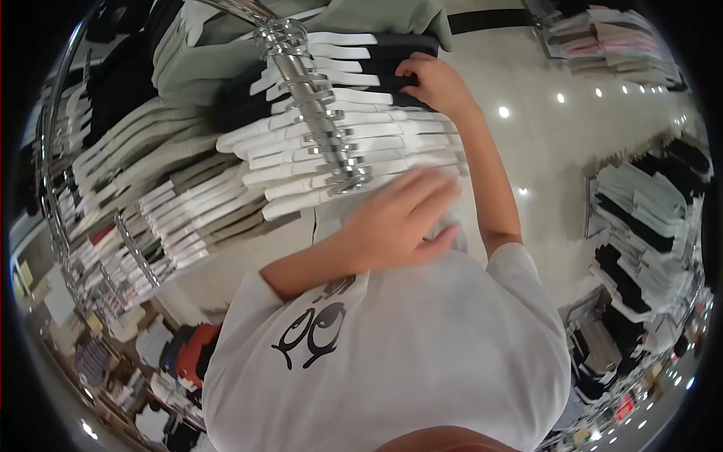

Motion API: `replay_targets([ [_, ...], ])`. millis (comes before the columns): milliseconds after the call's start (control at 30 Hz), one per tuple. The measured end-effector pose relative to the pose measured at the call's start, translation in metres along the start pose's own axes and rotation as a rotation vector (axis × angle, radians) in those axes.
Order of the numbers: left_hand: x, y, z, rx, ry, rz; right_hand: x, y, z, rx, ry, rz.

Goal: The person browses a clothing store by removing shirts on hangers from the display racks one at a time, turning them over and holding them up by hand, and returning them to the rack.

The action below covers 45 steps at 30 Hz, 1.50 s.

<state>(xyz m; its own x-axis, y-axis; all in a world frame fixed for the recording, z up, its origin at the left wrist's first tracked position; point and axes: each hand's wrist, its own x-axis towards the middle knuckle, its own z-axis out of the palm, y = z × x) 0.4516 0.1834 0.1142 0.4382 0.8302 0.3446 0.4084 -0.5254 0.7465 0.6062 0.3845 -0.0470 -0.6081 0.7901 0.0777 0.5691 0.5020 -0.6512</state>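
Observation:
Near the far end of a chrome rail, my right hand has its thumb and curled fingers on the side of a black garment. White hangers hold the black garments along the rail. Closer to me hang several white garments. My left hand is in front of my chest, just below the rail's near end, and is blurred by motion. Its thumb stands apart from its fingers, and nothing shows in it. A grey-green garment hangs behind the black ones.
Racks of green and dark clothes stand to the left, with more chrome rails. Across the shiny tiled floor, clothes racks line the right side. A stack of pink and white clothes is at the upper right.

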Motion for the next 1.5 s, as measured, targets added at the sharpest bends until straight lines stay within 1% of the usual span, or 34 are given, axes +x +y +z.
replay_targets([
  [33,0.022,-0.006,0.021,0.063,-0.081,-0.142,0.002,0.007,0.002,-0.02,-0.014,-0.032],
  [100,0.046,-0.043,0.072,0.518,-0.205,-0.357,0.003,0.016,-0.002,-0.027,0.004,-0.087],
  [133,0.052,-0.059,0.086,0.524,-0.2,-0.384,0.003,0.021,-0.004,-0.046,0.032,-0.124],
  [200,0.058,-0.081,0.104,0.866,-0.196,-0.595,0.01,0.041,-0.008,0.022,0.041,-0.188],
  [233,0.055,-0.084,0.107,0.865,-0.208,-0.62,0.013,0.05,-0.008,0.075,0.066,-0.233],
  [300,0.047,-0.082,0.104,0.827,-0.229,-0.506,0.02,0.058,-0.013,0.084,0.099,-0.23],
  [333,0.048,-0.077,0.104,0.853,-0.314,-0.546,0.025,0.061,-0.016,0.104,0.109,-0.242],
  [367,0.048,-0.074,0.105,0.855,-0.312,-0.562,0.031,0.062,-0.019,0.124,0.122,-0.256],
  [433,0.049,-0.07,0.105,0.88,-0.415,-0.575,0.039,0.064,-0.024,0.133,0.109,-0.275],
  [467,0.048,-0.069,0.104,0.881,-0.418,-0.584,0.043,0.066,-0.028,0.13,0.104,-0.285],
  [533,0.045,-0.067,0.105,0.897,-0.39,-0.533,0.045,0.057,-0.043,0.151,0.084,-0.282],
  [700,0.046,-0.059,0.104,0.92,-0.415,-0.549,0.047,0.06,-0.047,0.181,0.046,-0.304],
  [767,0.046,-0.058,0.104,0.919,-0.421,-0.565,0.047,0.059,-0.046,0.198,0.064,-0.275],
  [800,0.045,-0.059,0.104,0.929,-0.421,-0.562,0.048,0.062,-0.042,0.2,0.064,-0.276],
  [867,0.045,-0.06,0.106,0.941,-0.42,-0.561,0.044,0.069,-0.026,0.097,0.105,-0.306],
  [900,0.046,-0.061,0.107,0.949,-0.412,-0.564,0.035,0.061,-0.016,0.093,0.053,-0.187],
  [1033,0.043,-0.066,0.109,0.969,-0.395,-0.572,0.015,0.035,0.016,0.212,0.079,-0.237],
  [1100,0.043,-0.067,0.11,1.001,-0.399,-0.58,0.013,0.017,0.017,0.219,0.029,-0.094],
  [1167,0.043,-0.064,0.109,1.009,-0.431,-0.605,0.016,0.014,0.024,0.226,0.079,-0.114],
  [1233,0.04,-0.062,0.111,1.011,-0.411,-0.605,0.019,0.007,0.017,0.229,0.137,-0.14],
  [1300,0.04,-0.063,0.108,1.019,-0.381,-0.602,0.011,-0.005,-0.003,0.146,0.075,0.013],
  [1400,0.044,-0.061,0.103,1.001,-0.422,-0.606,0.0,-0.011,-0.038,0.176,0.215,-0.025],
  [1433,0.045,-0.059,0.103,1.012,-0.395,-0.606,-0.005,-0.011,-0.052,0.198,0.271,-0.033],
  [1500,0.046,-0.059,0.102,1.013,-0.384,-0.586,-0.019,-0.009,-0.085,0.244,0.305,0.002],
])
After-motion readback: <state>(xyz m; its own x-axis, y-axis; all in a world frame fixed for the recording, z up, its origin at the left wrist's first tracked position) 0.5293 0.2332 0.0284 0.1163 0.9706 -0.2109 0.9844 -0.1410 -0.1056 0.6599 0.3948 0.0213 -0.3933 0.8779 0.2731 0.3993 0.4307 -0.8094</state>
